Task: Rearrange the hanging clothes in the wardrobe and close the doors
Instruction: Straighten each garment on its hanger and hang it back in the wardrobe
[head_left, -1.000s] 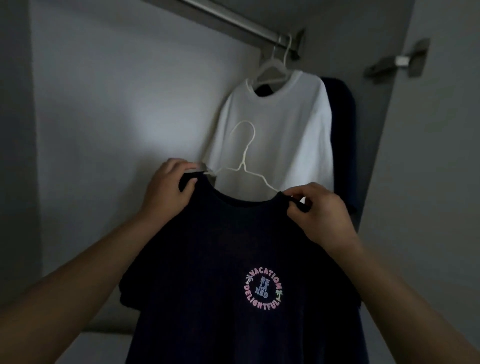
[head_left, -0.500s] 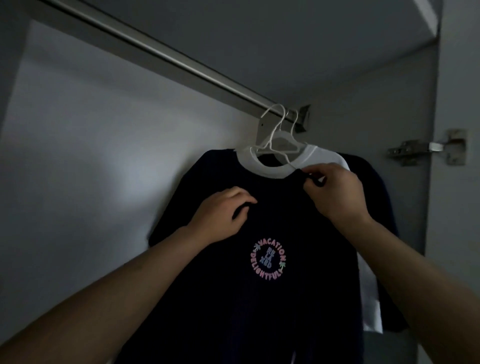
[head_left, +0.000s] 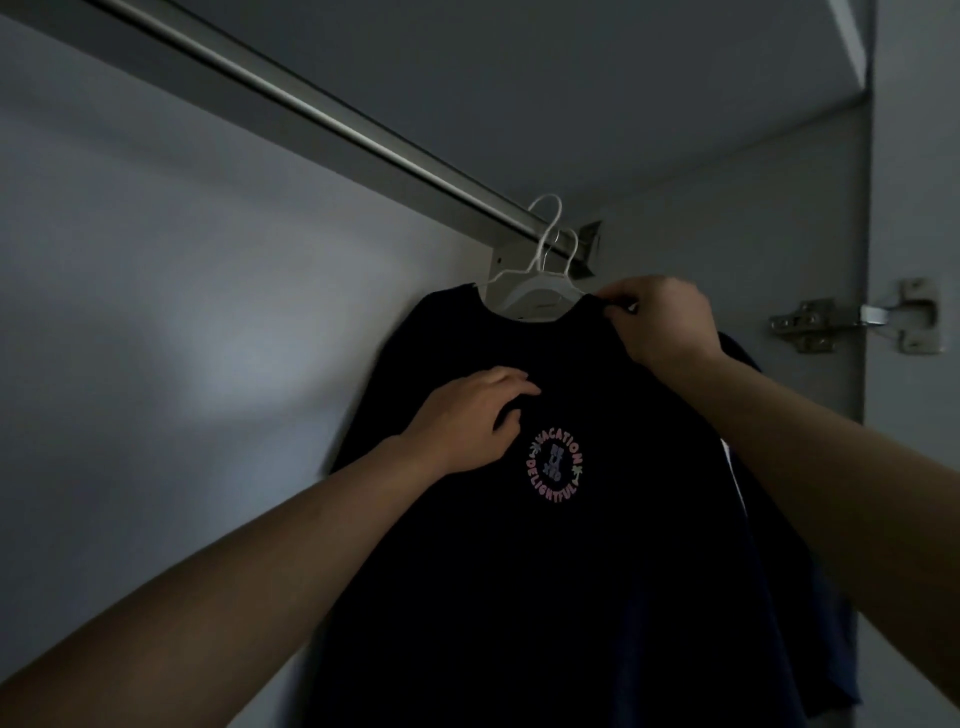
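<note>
1. A dark T-shirt with a round pastel print (head_left: 571, 545) is hung on a thin white wire hanger (head_left: 540, 260) from the silver metal rail (head_left: 332, 111), at its right end.
2. Its right shoulder seam is pinched by the right hand (head_left: 667, 325).
3. Its chest is touched by the left hand (head_left: 470, 421), fingers loosely bent.
4. A metal door hinge (head_left: 857, 322) is seen at right.

You're looking up into a dim wardrobe interior: pale back wall (head_left: 208, 322) w/ a soft light patch (head_left: 270, 364), grey ceiling panel (head_left: 597, 93) overhead, metal door hinge (head_left: 857, 318) on the side panel (head_left: 914, 156).
</note>
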